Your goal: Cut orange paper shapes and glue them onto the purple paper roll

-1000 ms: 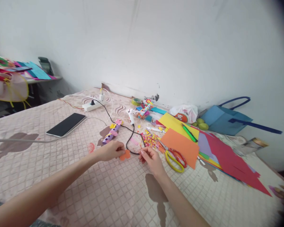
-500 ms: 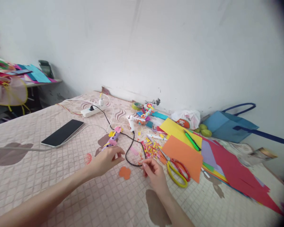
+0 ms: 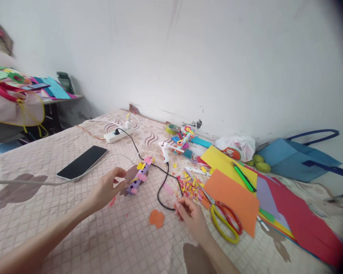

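Note:
My left hand (image 3: 111,186) is over the quilted cover, its fingers curved and apart with nothing between them. Just right of it lies a purple decorated strip (image 3: 138,179) with pink and yellow pieces and dark dots. My right hand (image 3: 190,215) has thumb and fingertips pressed together beside the black cord (image 3: 159,196); whatever it may pinch is too small to make out. An orange paper flower (image 3: 156,218) lies flat between my hands. Farther back, a white glue gun (image 3: 165,153) sits on the cord's end.
Yellow-and-red scissors (image 3: 224,224) lie on orange paper (image 3: 234,198), right of paper scraps (image 3: 191,184). A green cutter (image 3: 244,177) rests on yellow paper (image 3: 214,158). A phone (image 3: 82,162) and power strip (image 3: 118,135) are left; a blue bag (image 3: 297,160) stands back right.
My left hand has moved left, away from the purple strip, and more of the strip shows. My right hand stays near the cord. The whole view has shifted slightly.

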Available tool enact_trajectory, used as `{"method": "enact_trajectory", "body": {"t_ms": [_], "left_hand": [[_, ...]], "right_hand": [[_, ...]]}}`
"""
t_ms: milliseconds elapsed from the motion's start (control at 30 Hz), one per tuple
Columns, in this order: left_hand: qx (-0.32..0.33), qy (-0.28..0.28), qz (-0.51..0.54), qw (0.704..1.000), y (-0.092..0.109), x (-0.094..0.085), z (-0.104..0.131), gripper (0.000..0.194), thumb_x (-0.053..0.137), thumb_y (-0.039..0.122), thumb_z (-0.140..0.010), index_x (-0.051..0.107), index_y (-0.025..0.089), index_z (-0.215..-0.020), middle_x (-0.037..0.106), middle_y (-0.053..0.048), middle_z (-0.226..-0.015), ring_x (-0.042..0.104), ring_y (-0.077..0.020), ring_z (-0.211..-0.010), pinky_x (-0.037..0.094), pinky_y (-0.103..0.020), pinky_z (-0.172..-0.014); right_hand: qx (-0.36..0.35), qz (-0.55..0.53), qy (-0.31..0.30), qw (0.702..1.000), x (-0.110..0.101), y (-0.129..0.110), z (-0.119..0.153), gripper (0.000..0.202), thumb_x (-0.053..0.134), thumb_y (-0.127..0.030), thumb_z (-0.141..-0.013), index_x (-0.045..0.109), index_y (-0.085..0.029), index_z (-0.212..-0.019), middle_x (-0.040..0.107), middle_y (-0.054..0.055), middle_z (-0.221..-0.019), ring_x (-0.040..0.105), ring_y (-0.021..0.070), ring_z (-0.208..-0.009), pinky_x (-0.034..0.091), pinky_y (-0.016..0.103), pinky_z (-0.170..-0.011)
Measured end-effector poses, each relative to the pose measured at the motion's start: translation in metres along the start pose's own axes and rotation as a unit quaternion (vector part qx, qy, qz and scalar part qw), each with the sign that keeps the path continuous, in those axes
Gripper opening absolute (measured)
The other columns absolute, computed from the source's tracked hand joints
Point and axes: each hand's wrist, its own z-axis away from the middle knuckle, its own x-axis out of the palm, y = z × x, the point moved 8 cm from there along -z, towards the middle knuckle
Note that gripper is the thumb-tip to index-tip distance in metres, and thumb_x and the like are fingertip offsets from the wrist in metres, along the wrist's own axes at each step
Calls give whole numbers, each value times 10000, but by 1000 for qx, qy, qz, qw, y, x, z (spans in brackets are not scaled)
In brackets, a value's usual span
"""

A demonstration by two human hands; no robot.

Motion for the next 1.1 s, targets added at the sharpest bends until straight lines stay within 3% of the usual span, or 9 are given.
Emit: {"method": "enact_trajectory", "body": {"t_ms": [167, 267, 433, 600, 767, 867, 967, 1033, 1100], "left_hand": [[-6, -26, 27, 999, 3, -2, -9, 207, 479, 358, -787, 535, 189, -893, 629, -32, -890, 603, -171, -820, 494, -287, -672], [-6, -28, 30, 999, 6, -1, -10, 217, 483, 370, -789, 542, 189, -893, 633, -34, -890, 602, -168, -799, 491, -285, -663], [-17, -47, 48, 998, 2, 5, -7, 222, 479, 381, -798, 545, 195, -899, 631, -36, -906, 600, -167, -799, 490, -291, -664], [-41, -47, 67, 996, -3, 5, -3, 182, 485, 341, -792, 548, 193, -876, 633, -37, -890, 602, -165, -789, 487, -290, -656], [-41, -44, 77, 995, -7, -2, -4, 154, 477, 318, -796, 542, 194, -861, 631, -28, -871, 599, -161, -798, 485, -288, -674], [-32, -29, 61, 997, -5, -8, 0, 149, 458, 309, -809, 531, 193, -867, 619, -28, -850, 590, -158, -773, 482, -289, -661], [-8, 33, 11, 999, 10, -16, 12, 183, 441, 268, -821, 500, 200, -981, 584, -43, -928, 565, -147, -748, 469, -289, -644], [25, 33, -15, 999, 29, -8, 23, 196, 424, 253, -834, 495, 204, -1010, 562, -51, -963, 552, -141, -746, 454, -285, -638], [55, -41, -18, 997, 48, 13, 33, 167, 407, 233, -843, 516, 204, -965, 567, -47, -922, 549, -145, -766, 443, -286, -663]], "right_hand": [[-75, 117, 16, 990, -14, -20, -51, 164, 447, -312, -840, 550, -191, -801, 567, 3, -641, 533, 135, -545, 444, 253, -528], [-139, 229, 95, 959, -25, -30, -93, 169, 486, -309, -800, 573, -180, -867, 615, 54, -795, 584, 172, -702, 479, 284, -619], [-146, 276, 133, 941, -17, -23, -165, 465, 627, -349, -664, 529, -132, -1063, 565, 153, -1042, 555, 249, -893, 441, 388, -789], [-117, 304, 113, 939, -1, -15, -212, 334, 659, -363, -609, 607, -140, -852, 629, 91, -784, 577, 232, -709, 431, 334, -667], [-93, 304, 130, 939, 4, -10, -224, 185, 602, -333, -650, 580, -155, -605, 575, 40, -561, 526, 178, -555, 364, 261, -540], [-103, 284, 150, 941, 0, -16, -217, 246, 533, -377, -702, 577, -148, -625, 562, 29, -561, 500, 159, -547, 351, 250, -530], [-121, 248, 163, 947, -6, -26, -205, 314, 477, -427, -746, 583, -132, -723, 564, 22, -591, 498, 149, -553, 363, 245, -529], [-128, 220, 161, 954, -9, -32, -196, 342, 452, -444, -772, 577, -126, -784, 557, 12, -583, 497, 140, -524, 371, 239, -511], [-133, 197, 157, 959, -11, -37, -187, 352, 449, -457, -785, 570, -128, -822, 545, 1, -572, 491, 130, -494, 375, 233, -494]]}}
